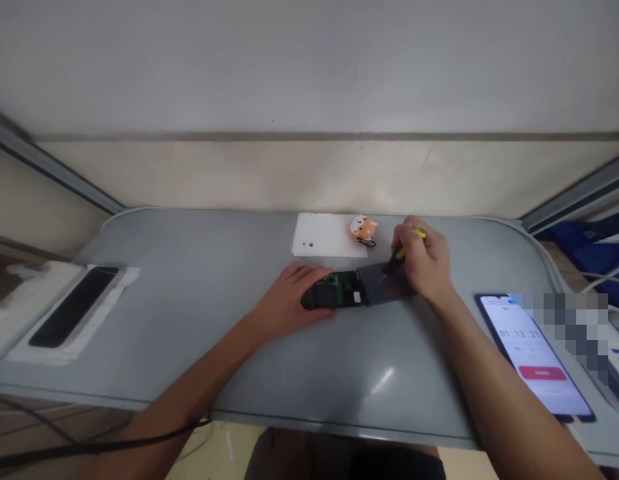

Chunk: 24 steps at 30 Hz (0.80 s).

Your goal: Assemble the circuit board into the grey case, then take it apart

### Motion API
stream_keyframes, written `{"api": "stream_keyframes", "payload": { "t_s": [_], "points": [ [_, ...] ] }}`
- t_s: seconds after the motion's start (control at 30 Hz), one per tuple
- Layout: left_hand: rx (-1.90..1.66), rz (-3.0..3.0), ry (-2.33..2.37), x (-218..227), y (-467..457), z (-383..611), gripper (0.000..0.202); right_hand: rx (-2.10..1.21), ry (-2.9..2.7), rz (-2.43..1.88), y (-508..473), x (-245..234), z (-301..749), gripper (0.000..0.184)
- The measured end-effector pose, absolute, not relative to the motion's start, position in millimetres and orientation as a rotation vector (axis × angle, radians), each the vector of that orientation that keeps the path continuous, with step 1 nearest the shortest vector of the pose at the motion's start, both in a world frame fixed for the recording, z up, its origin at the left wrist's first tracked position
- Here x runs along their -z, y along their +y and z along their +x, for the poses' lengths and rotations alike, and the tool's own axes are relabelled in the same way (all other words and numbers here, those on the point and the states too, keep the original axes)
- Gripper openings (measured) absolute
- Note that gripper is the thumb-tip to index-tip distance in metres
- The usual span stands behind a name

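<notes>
An opened dark phone lies in the middle of the grey table, its green circuit board exposed at the left half. My left hand rests flat on the table against the phone's left end, fingers stretched out over it. My right hand is closed round a black and yellow screwdriver, whose tip points down onto the phone's right half.
A white paper sheet with tiny dark parts lies behind the phone, an orange animal-shaped charm beside it. A black phone lies on white cloth at far left. A lit phone showing a timer sits at right.
</notes>
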<state>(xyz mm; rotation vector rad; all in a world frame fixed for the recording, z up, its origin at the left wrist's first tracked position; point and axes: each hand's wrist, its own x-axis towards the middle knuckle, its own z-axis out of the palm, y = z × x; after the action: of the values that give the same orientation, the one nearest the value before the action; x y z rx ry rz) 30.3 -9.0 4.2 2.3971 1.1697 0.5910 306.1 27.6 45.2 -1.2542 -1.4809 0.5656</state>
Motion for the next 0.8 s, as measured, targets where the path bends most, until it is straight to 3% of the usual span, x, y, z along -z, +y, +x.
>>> {"api": "stream_keyframes", "payload": {
  "t_s": [0.4,0.67,0.8],
  "points": [
    [-0.59,2.512,1.115,-4,-8,31,0.043,-0.514,-1.62,-1.22,23,-46,305,0.039],
    [-0.619,2.557,1.304,-14,-15,43,0.051,-0.533,-1.31,-1.163,25,-48,297,0.042],
    [-0.683,2.583,1.305,-21,-10,61,0.025,-0.527,-1.235,-1.184,25,-47,288,0.042]
  ]
}}
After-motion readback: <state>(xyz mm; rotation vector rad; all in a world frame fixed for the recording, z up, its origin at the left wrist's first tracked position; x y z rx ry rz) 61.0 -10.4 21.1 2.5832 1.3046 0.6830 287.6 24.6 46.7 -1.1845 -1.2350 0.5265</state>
